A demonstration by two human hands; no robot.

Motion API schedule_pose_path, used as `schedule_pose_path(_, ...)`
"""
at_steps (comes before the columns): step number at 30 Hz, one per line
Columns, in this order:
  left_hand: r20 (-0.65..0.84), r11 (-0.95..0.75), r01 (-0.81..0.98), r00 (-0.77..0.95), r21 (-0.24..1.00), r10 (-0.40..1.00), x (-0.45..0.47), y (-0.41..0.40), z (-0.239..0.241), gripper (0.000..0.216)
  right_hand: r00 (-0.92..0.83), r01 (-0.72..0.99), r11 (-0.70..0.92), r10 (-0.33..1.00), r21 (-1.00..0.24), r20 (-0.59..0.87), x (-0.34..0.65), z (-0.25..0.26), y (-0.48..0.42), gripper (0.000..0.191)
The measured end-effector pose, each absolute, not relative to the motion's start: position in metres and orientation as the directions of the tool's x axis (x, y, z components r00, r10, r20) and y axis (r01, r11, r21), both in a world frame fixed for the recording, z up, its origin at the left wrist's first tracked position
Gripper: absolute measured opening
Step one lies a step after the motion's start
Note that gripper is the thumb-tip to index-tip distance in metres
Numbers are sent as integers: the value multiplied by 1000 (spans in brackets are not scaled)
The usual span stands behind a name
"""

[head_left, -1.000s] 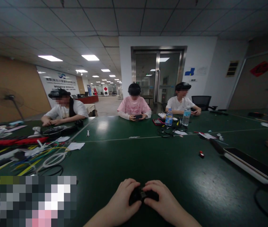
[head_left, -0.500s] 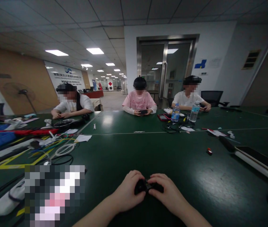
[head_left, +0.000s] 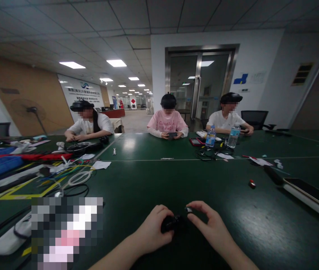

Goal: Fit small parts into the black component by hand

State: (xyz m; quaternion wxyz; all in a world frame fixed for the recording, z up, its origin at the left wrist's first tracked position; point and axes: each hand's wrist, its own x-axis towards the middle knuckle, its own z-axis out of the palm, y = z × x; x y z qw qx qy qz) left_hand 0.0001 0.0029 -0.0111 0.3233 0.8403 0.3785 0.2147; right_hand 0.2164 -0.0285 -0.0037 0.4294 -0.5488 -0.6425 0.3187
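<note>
My left hand [head_left: 152,230] rests low on the dark green table [head_left: 153,180] and is curled round a small black object [head_left: 172,223]. My right hand [head_left: 211,227] sits just right of it, its thumb and forefinger pinched on a tiny light-coloured piece [head_left: 189,209] held a little above the black object. The other fingers of that hand are curved and apart from the black object.
Three people in headsets sit across the table; the one in pink [head_left: 168,125] holds a dark device. Two water bottles [head_left: 210,137] and cables lie near them. Coloured cables and tools [head_left: 49,176] crowd the left. A small red item [head_left: 251,183] and a long flat device [head_left: 305,193] lie right.
Both hands were closed together on the black object; now my right hand has drawn away to the right with a tiny piece pinched in it. The view has shifted slightly.
</note>
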Motion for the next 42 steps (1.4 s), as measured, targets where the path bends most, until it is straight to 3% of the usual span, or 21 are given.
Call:
schedule_pose_path(6, 105, -502, 513, 619, 697, 778, 0, 3, -11, 36, 138, 351, 228, 947, -908, 291, 235, -5, -25, 29)
schedule_pose_path(16, 77, -473, 490, 630, 732, 773, -2, 4, -14, 44, 310, 112, 202, 923, -973, 227, 246, 9, -26, 45)
schedule_pose_path(28, 55, -476, 503, 644, 721, 763, -2, 0, -1, 40, 290, -28, 137, 949, -990, 123, 245, -3, -23, 44)
schedule_pose_path(42, 51, -466, 506, 636, 725, 770, -1, 1, -3, 41, 254, -10, 131, 959, -991, 124, 243, -6, -24, 43)
